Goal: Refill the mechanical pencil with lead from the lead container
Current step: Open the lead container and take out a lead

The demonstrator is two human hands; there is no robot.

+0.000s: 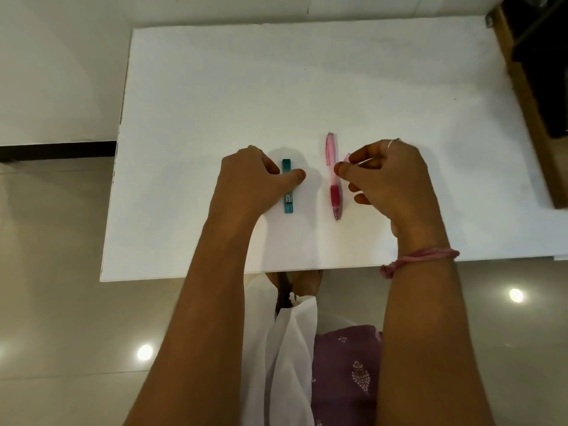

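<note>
Left hand (255,176) curled over lead case (287,187), thumb touching, case flat on tabletop (215,87). Right hand (390,176) pinches small pink piece, likely cap (347,157), beside pencil (333,176) lying mid-frame. Judgement: early; lead not yet loaded.

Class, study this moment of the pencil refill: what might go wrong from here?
1. The left hand lies over the teal lead container; a clumsy lift could spill leads.
2. The right hand pinches a small pink piece beside the pink mechanical pencil; dropped, it could roll off the white table.
</note>
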